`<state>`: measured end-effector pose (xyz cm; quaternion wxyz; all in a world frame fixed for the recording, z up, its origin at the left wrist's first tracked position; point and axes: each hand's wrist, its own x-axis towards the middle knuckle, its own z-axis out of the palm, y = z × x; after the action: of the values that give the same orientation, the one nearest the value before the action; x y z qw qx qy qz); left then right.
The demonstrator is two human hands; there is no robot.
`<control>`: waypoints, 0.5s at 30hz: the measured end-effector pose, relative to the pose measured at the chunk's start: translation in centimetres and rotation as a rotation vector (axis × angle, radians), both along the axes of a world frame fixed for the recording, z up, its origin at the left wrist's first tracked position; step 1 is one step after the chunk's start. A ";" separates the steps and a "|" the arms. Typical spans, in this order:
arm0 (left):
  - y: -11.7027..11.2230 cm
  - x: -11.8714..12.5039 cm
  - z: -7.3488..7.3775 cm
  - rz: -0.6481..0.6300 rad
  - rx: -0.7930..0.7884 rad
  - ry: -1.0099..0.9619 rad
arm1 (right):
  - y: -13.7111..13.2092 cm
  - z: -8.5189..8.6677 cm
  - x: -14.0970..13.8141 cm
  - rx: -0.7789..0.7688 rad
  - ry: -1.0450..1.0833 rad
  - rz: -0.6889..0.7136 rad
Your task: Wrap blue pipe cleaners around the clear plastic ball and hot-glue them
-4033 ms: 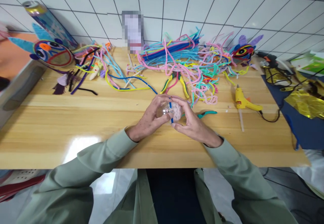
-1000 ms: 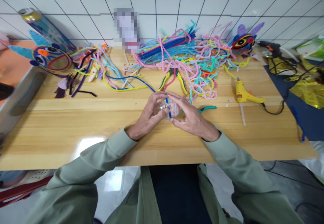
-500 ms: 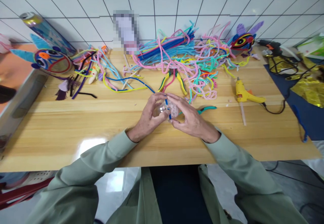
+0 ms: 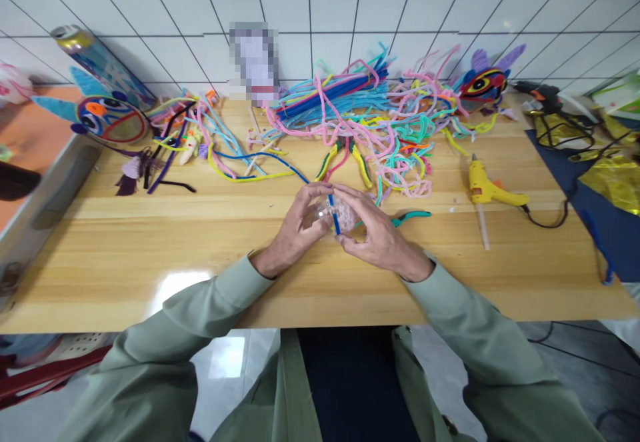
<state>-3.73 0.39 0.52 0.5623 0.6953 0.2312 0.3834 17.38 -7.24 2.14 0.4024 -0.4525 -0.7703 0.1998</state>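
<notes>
Between my two hands is a clear, rounded plastic piece (image 4: 346, 217), its right half looking whitish pink. A blue pipe cleaner (image 4: 333, 210) runs across its middle like a band. My left hand (image 4: 299, 230) grips the clear left end, thumb below and fingers above. My right hand (image 4: 376, 237) curls around the right end, its fingertips meeting the blue band at top and bottom. Part of the piece is hidden by my fingers. Just behind my hands lie yellow-and-green pliers (image 4: 361, 165). A teal-handled tool (image 4: 413, 216) shows beside my right hand, partly covered.
Bundled and tangled pipe cleaners (image 4: 345, 99) spread along the wall. A yellow glue gun (image 4: 493, 190) with its cord lies on the right. Decorated animal faces stand at the left (image 4: 115, 119) and right (image 4: 483, 84). A can (image 4: 103, 62) leans at the back left.
The view has shifted slightly, so the table things sit a little farther right. Both hands keep their hold, and the blue band shows a bit more fully between my fingers.
</notes>
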 end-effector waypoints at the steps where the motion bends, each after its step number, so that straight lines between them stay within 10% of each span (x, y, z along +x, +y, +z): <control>1: 0.0 0.0 -0.1 0.001 0.003 -0.003 | 0.0 -0.1 0.0 0.003 0.002 -0.001; 15: -0.7 0.7 0.1 0.065 0.055 -0.009 | -0.2 -0.7 -0.3 0.068 -0.019 -0.023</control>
<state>-3.02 -0.28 0.59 0.5311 0.7010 0.2403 0.4108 17.07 -7.48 1.47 0.4123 -0.4494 -0.7752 0.1645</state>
